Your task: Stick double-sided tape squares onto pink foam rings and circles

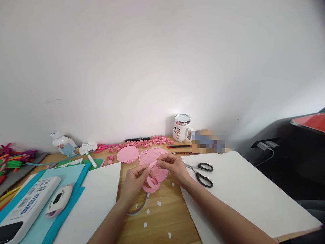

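Note:
Between my two hands is a pink paper spiral strip [153, 183], its curled loop hanging down above the table. My left hand [134, 184] pinches it from the left with thumb and fingers. From the other side, my right hand [174, 166] pinches its upper end. Directly behind lie overlapping pink cut paper pieces [162, 174], partly hidden by my hands. A stack of pink paper circles [127, 154] is just to their left. Black-handled scissors [204, 174] lie right of my right hand, their blades partly covered. A pale curved band [141, 210] shows below my left hand.
Small rolled pink paper pieces [158, 140] cluster near the wall beside a black marker [137, 139] and a white mug [179, 130]. White sheets [228, 189] flank the wooden table [162, 220]. Left are a white bottle [64, 144], teal paper [78, 195] and a white box [33, 206].

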A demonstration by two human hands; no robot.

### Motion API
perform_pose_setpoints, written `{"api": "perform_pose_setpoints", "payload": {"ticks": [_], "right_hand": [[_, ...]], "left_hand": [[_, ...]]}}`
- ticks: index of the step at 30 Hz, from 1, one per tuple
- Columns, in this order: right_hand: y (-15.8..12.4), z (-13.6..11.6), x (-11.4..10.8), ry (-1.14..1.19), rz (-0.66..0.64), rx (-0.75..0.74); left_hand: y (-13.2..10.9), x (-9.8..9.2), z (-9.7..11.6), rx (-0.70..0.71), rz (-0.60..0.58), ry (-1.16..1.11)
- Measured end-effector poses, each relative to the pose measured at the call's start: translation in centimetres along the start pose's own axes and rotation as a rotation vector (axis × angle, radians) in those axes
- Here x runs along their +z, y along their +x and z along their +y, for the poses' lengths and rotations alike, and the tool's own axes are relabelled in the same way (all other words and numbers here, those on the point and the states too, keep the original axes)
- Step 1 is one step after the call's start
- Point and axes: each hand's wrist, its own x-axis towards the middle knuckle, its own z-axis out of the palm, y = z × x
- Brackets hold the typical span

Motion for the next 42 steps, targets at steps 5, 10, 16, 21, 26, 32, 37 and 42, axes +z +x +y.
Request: {"api": "perform_pose_setpoints", "payload": {"ticks": [5,10,16,21,26,32,37,42], "right_hand": [[-0.08,-0.17,0.08,-0.021,-0.007,-0.034],[-0.02,0.07,0.02,-0.018,-0.004,0.018],[0.08,0.29,-0.16,-0.028,-0.036,0.011],[-0.01,0.08,-0.1,-0.029,-0.025,0.004],[-0.12,-0.08,-0.08,-0.016,-0.056,-0.025],[-0.08,0.04,-0.15,-0.03,-0.049,0.012],[0.01,0.32,-0.24,0.012,-0.071,0.026],[0.06,0.21,-0.25,0.011,-0.018,0.029]], "left_hand": [[-0.06,0.0,0.14,0.012,-0.016,-0.004],[-0.08,0.01,0.18,0.007,-0.02,-0.016],[-0.09,0.0,0.38,-0.019,-0.026,-0.022],[-0.19,0.11,0.41,0.001,-0.047,-0.051],[-0.25,0.32,0.38,-0.014,-0.074,-0.085],[-0.24,0.31,0.47,-0.004,-0.058,-0.086],[-0.17,0.23,0.31,-0.023,-0.029,-0.073],[-0.2,0.32,0.27,-0.008,-0.053,-0.081]]}}
